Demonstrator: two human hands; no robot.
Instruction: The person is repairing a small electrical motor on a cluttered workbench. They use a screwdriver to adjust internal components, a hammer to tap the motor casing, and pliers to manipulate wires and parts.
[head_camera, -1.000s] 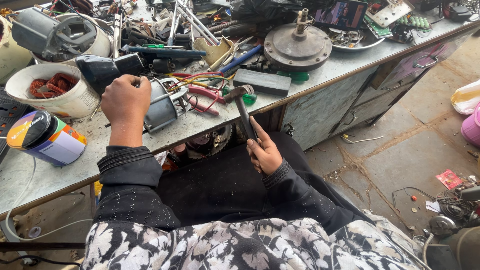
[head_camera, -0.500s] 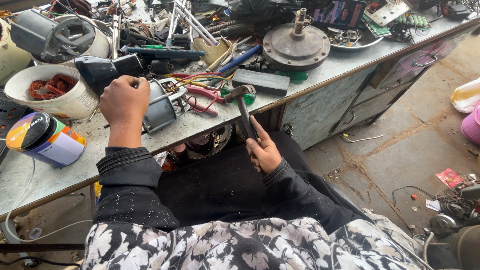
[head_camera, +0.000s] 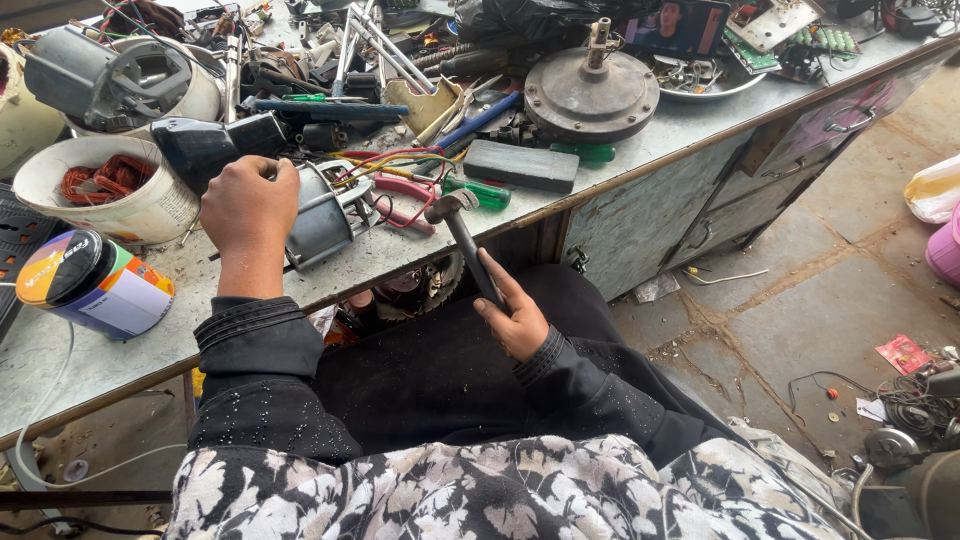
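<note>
Now — left hand (head_camera: 248, 200) on motor (head_camera: 325, 215), right hand (head_camera: 515, 320) gripping hammer (head_camera: 465, 240).

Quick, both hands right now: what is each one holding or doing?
Left hand: closed, gripping the small grey motor on the workbench.
Right hand: closed around the hammer handle, head raised at the bench edge.

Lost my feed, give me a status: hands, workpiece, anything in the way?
Left hand gripping the motor on the bench. Right hand holds the hammer, head at the bench edge. Wires and pliers crowd beside the motor.
</note>
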